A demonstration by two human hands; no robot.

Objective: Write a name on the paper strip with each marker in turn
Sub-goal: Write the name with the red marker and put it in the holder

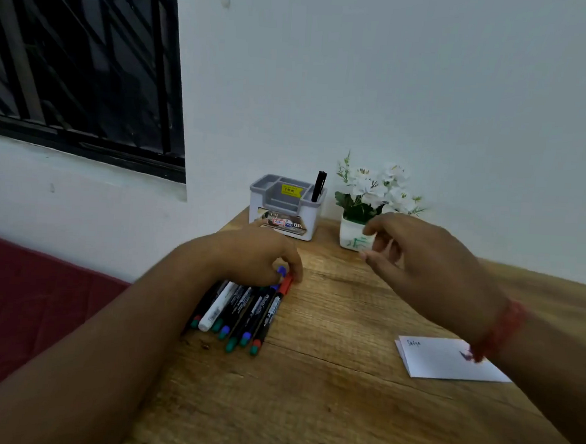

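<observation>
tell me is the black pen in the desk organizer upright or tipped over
Upright, leaning slightly: the black pen stands in the organizer's right compartment.

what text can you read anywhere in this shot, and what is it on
"Satya", roughly, handwritten small on the paper strip; the reading is uncertain.
"49.00" on the yellow price sticker inside the desk organizer; smaller print around it is blurred.
"42" in a red box and "OP" on the organizer's front label; the rest is unreadable.
White brand print on the markers: too small and blurred to read.
</observation>
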